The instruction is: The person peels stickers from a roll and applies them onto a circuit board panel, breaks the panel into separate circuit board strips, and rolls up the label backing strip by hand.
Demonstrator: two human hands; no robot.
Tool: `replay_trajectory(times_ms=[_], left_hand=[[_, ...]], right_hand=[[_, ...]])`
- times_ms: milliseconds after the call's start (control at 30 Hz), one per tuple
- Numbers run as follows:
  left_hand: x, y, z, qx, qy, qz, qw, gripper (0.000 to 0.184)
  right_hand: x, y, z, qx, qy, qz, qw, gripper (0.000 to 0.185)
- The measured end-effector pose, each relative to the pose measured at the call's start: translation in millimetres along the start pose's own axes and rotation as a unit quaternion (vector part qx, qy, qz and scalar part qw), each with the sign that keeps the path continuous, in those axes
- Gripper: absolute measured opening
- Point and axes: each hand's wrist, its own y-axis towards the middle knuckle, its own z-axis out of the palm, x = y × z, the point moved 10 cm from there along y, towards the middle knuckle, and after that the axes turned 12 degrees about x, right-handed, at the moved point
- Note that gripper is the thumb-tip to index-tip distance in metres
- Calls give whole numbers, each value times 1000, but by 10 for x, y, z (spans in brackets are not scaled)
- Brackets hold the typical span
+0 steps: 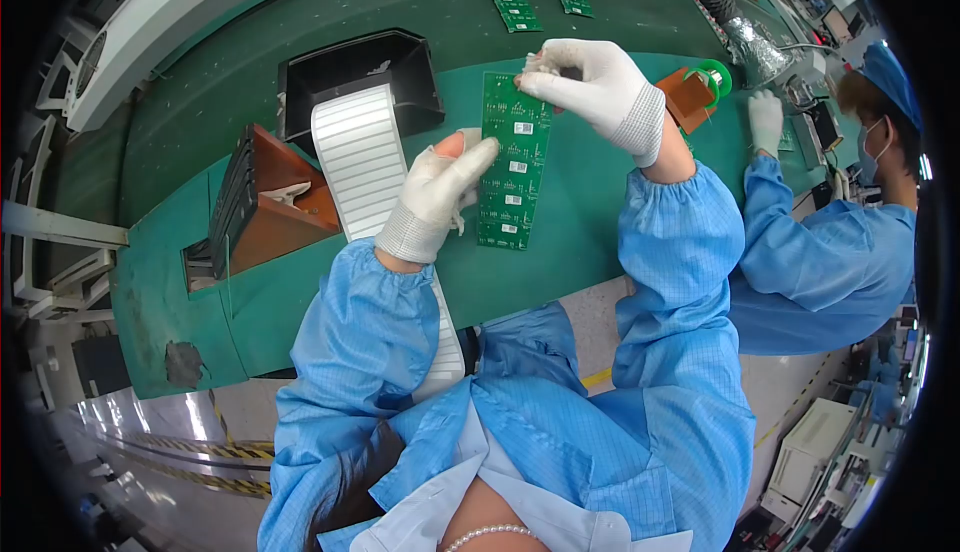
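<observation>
Pearly beads (490, 532) and your blue smock (570, 422) fill the foreground, beyond which your gloved left hand (428, 197) closes on the left edge of a circuit-board panel (514, 177). Your right hand (605, 87) bends to the panel's upper right corner — whether its fingertips grip the board or merely touch it, you cannot tell from this angle. Your best course is a light, steady hold on the edges, panel level, with the bare fingertip on your left hand off the circuitry. Between your two hands and over the green mat (590, 242), the panel is long, narrow and green, flat as far as the view shows, with four small white labels down its length and none visible near the top. To its left, a strip of blank-looking white labels (360, 157) runs up to a black bin (425, 102). Farther off, two more panels (510, 2) lie on the bench — a co-worker (830, 242) sits to your right.
</observation>
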Motion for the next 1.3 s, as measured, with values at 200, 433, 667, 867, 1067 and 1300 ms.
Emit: replay_trajectory(times_ms=[200, 433, 667, 867, 1067, 1300], left_hand=[[-63, 14, 72, 13, 4, -8, 1000, 32], [-41, 44, 47, 30, 9, 3, 999, 40], [-21, 40, 141, 71, 21, -13, 997, 43], [4, 84, -18, 28, 26, 36, 999, 45], [-175, -5, -267, -148, 87, 108, 979, 50], [-52, 39, -150, -106, 109, 86, 985, 46]], right_hand=[[-201, -64, -95, -18, 78, 40, 996, 40], [-385, -153, -142, -26, 173, 60, 983, 45], [-596, -199, -169, -26, 236, 76, 969, 32], [-629, -312, -341, -100, 291, 29, 951, 36], [-1161, -722, -1133, -283, 415, -40, 864, 26], [-415, 18, -526, -293, -424, -96, 852, 30]])
